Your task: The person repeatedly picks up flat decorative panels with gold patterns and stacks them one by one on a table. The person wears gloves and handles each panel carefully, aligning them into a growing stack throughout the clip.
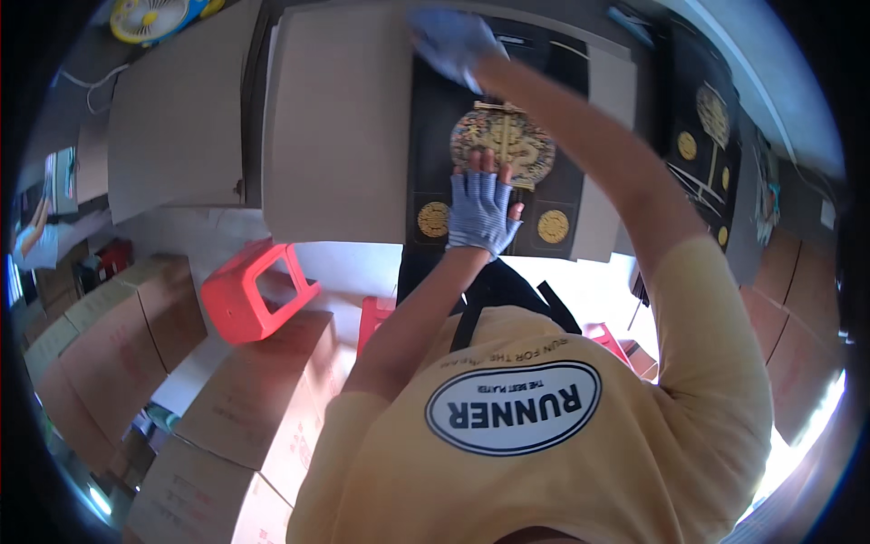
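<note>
A flat dark panel (435,127) lies in front of me on a grey-brown board. At its middle is a round, multicoloured ornament (530,136) with gold relief, and near its close edge are two small gold medallions (554,227). My left hand (478,207), in a striped fingerless glove, rests flat on the panel with fingers stretched over the lower part of the ornament. My right hand (453,47), gloved alike, is at the panel's far left corner. Motion smears its fingers, and I cannot see whether it holds anything.
Another dark panel with gold ornaments (702,127) stands at the right. A grey board (177,127) and a yellow-and-blue fan (149,18) are at the left. Below the table edge are a red plastic stool (249,295) and several stacked cardboard boxes (245,390).
</note>
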A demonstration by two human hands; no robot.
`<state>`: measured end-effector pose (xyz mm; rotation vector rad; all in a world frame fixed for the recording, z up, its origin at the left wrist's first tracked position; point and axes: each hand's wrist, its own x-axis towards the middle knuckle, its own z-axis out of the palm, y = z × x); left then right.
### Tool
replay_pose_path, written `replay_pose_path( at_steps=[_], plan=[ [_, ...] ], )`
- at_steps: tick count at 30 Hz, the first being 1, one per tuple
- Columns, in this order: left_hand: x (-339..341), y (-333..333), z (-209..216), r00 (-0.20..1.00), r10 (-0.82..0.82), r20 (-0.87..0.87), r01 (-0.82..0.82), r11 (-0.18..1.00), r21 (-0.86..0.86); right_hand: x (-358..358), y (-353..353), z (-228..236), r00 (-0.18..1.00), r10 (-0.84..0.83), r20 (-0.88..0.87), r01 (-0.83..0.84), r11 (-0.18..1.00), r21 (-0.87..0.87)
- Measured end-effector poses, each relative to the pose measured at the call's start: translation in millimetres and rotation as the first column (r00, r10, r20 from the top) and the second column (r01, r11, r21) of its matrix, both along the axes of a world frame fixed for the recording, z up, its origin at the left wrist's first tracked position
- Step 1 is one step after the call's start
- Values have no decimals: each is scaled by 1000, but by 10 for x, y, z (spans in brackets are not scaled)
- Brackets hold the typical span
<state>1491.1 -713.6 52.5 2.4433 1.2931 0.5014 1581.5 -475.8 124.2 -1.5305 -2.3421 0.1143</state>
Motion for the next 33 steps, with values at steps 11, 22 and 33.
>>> replay_pose_path(
  at_steps=[11, 22, 33],
  plan=[
    [-3, -45, 65, 998, 63, 14, -62, 997, -55, -965, -304, -529, 939, 257, 226, -262, 965, -12],
    [53, -168, 27, 993, 80, -92, -72, 994, 88, -1481, -2485, -278, 602, 489, -631, -744, 57, -666],
    [-257, -79, 171, 981, -183, 69, 168, 969, 180, 568, -4034, -149, 67, -989, -134, -512, 81, -855]
  ],
)
